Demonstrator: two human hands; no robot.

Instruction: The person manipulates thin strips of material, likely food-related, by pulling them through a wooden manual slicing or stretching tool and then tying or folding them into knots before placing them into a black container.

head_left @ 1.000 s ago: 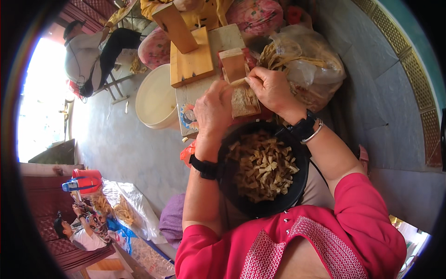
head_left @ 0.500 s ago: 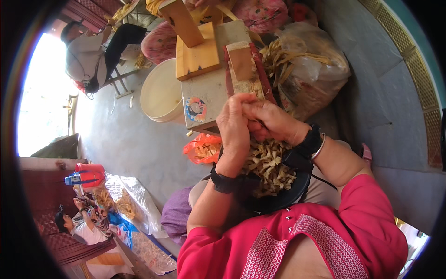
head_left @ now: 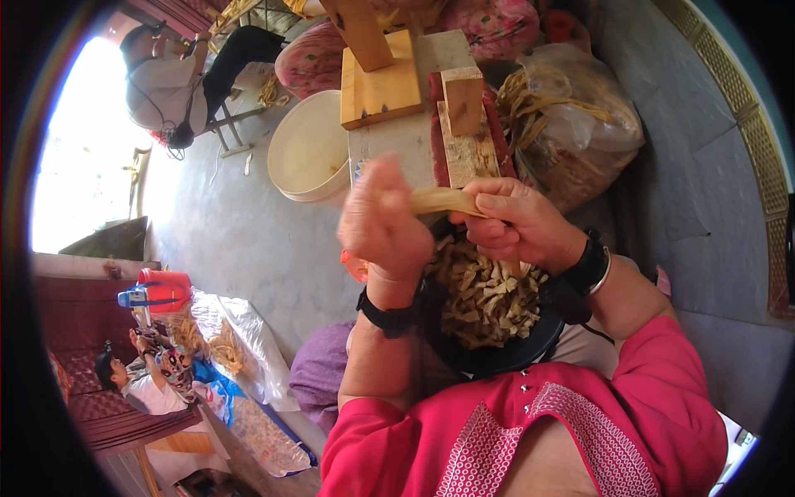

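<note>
My right hand (head_left: pixel 517 215) is closed on one end of a pale tan, flattened strip (head_left: pixel 439 199). My left hand (head_left: pixel 381 215) is at the strip's other end, its fingers smeared by motion. Below both hands a black bowl (head_left: pixel 497 359) holds a pile of small cut tan pieces (head_left: pixel 489 302) at my lap. Just beyond my hands, a wooden block (head_left: pixel 463 103) with a rough plank (head_left: pixel 472 161) lies on red cloth on a worn bench (head_left: pixel 381 149).
A wooden stand (head_left: pixel 381 103), white bucket (head_left: pixel 298 145) and plastic sack (head_left: pixel 588 141) surround the bench. A person in pink floral (head_left: pixel 489 21) is across it. Co-workers sit upper left (head_left: pixel 161 91) and lower left (head_left: pixel 145 381), the latter near a red bucket (head_left: pixel 166 290).
My hands came down together over the bowl half a second ago. Now they are drawn apart and slightly raised, the left moved leftward, with the strip stretched between them.
</note>
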